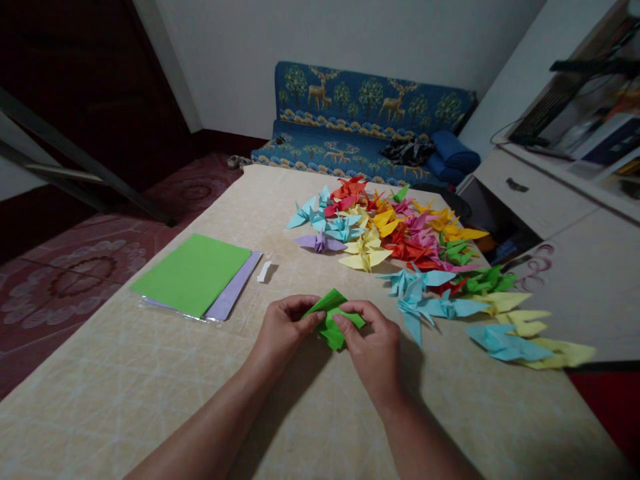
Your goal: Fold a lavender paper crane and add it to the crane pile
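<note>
A partly folded piece of green origami paper (334, 328) is held between both my hands just over the table. My left hand (287, 323) pinches its left side between thumb and fingers. On the right side, my right hand (373, 333) grips it, with the thumb pressed on the front and the index finger along the top. Part of the paper is hidden behind my fingers. Beyond my right hand lie several folded paper cranes, among them a light blue crane (413, 303), a yellow crane (366, 257) and a purple crane (320, 243).
Left on the table (125, 400) lies a stack of green paper (195, 273) over purple paper (233, 293) in clear wrapping. A small white strip (265, 271) is beside it. Behind the table stands a blue patterned sofa (340, 137); a cabinet (565, 260) is at the right.
</note>
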Demonstrator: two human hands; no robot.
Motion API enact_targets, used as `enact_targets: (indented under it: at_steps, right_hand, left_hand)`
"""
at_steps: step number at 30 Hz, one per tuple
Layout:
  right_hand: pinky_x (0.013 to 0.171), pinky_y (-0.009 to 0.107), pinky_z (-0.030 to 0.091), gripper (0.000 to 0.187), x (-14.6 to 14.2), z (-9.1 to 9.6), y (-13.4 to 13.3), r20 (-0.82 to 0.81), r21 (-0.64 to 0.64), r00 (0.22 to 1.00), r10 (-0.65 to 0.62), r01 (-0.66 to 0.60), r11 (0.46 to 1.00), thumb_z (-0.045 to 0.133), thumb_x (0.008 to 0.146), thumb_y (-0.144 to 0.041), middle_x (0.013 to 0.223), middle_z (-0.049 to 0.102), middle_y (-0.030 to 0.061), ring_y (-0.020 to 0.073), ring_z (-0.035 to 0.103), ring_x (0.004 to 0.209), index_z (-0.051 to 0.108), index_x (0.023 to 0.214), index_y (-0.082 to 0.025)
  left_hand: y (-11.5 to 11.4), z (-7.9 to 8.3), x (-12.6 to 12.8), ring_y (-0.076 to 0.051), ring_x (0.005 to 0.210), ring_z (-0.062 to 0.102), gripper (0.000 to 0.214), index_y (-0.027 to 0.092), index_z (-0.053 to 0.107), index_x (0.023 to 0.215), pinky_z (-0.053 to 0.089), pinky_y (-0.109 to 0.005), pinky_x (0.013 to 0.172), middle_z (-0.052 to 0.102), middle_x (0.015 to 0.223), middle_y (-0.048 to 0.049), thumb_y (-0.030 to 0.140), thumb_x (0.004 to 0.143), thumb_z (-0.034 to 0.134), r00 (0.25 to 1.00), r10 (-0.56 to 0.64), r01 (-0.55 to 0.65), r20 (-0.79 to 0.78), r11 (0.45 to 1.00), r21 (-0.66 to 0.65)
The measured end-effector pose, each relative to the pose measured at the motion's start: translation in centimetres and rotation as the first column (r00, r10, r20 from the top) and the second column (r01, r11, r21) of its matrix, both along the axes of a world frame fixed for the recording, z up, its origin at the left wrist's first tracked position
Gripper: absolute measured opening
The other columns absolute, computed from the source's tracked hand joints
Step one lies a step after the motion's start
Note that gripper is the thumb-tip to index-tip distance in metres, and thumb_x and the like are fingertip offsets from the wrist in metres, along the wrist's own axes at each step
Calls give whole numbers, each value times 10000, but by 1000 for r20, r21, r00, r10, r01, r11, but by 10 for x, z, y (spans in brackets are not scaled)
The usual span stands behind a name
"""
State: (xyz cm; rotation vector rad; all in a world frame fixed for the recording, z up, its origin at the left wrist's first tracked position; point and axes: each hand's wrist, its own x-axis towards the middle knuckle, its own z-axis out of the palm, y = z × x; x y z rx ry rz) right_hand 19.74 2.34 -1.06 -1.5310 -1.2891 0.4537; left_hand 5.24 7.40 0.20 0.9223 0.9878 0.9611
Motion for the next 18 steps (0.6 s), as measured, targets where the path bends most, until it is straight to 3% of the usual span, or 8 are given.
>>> enact_targets:
  at_steps: [8, 14, 16, 18]
  right_hand:
    - [644, 283, 561, 312, 0, 4, -2, -310, -45, 928, 207, -232, 972, 508, 902, -291, 1038, 728, 68, 197, 701, 806, 619, 1190, -247]
    - [496, 223, 507, 342, -2, 11, 1, -578, -131, 784, 228, -365, 922, 521, 770, -221, 932, 725, 72, 171, 669, 669, 634, 1091, -189]
    - [519, 234, 522, 337, -2, 9, 4, -563, -147, 801, 204, -340, 929, 586, 726, -208, 902, 714, 61, 167, 659, 668, 631, 1060, -190]
    - [559, 245, 534, 411, -2, 5, 7, -445, -148, 881, 162, -250, 957, 649, 687, -192, 921, 698, 51, 162, 642, 692, 621, 1096, -209]
  left_hand:
    - [3, -3, -2, -161, 718, 646, 200, 144, 769, 829, 490, -251, 676, 756, 813, -62, 234, 654, 809, 992, 118, -113, -55, 990, 88]
    - [6, -1, -8, -164, 718, 626, 174, 135, 768, 844, 471, -262, 678, 745, 832, -69, 241, 708, 746, 994, 100, -98, -47, 994, 41]
    - [7, -1, -9, -163, 713, 621, 143, 131, 767, 808, 468, -266, 685, 741, 814, -69, 221, 700, 739, 995, 88, -88, -36, 996, 24]
    - [7, 0, -9, -161, 703, 617, 131, 129, 766, 794, 464, -269, 688, 737, 794, -68, 203, 688, 742, 997, 69, -69, -33, 998, 4]
